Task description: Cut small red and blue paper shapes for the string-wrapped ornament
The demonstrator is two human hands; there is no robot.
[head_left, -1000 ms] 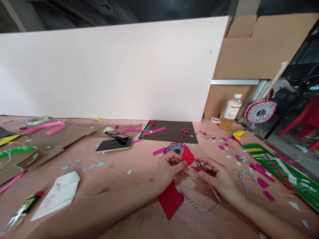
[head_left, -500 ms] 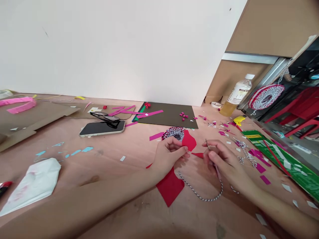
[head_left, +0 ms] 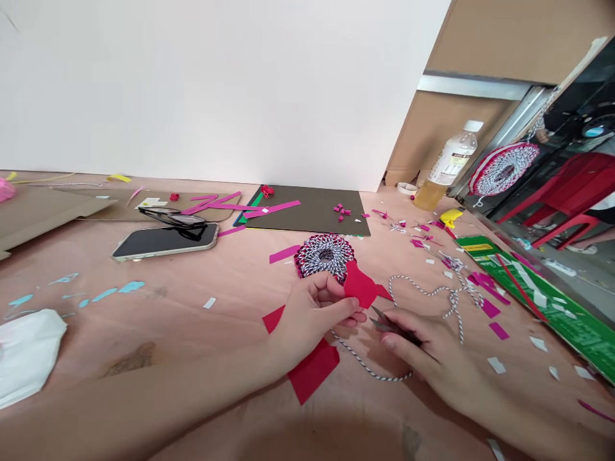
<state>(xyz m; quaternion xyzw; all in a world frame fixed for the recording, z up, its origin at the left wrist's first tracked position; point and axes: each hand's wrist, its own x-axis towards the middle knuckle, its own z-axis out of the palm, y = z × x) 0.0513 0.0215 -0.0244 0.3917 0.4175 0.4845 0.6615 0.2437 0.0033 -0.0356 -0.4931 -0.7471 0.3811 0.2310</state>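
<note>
Well left of the twine rosette [head_left: 325,256], a smartphone [head_left: 163,242] beside folded glasses [head_left: 172,218]. Just below the rosette, the left hand [head_left: 310,314], its fingers [head_left: 336,306] curled shut, pinching a red paper cutout [head_left: 359,285] against the rosette's lower edge. Under that hand, a red paper sheet [head_left: 312,370]. Lower right of the rosette, the right hand [head_left: 425,349], its fingers [head_left: 391,341] closed around a small pointed metal tool [head_left: 384,322], tips just beside the cutout, above a loop of black-and-white twine [head_left: 369,370].

Head-worn view, forward and down, apparently close above both hands [head_left: 312,314] [head_left: 432,355]
</note>
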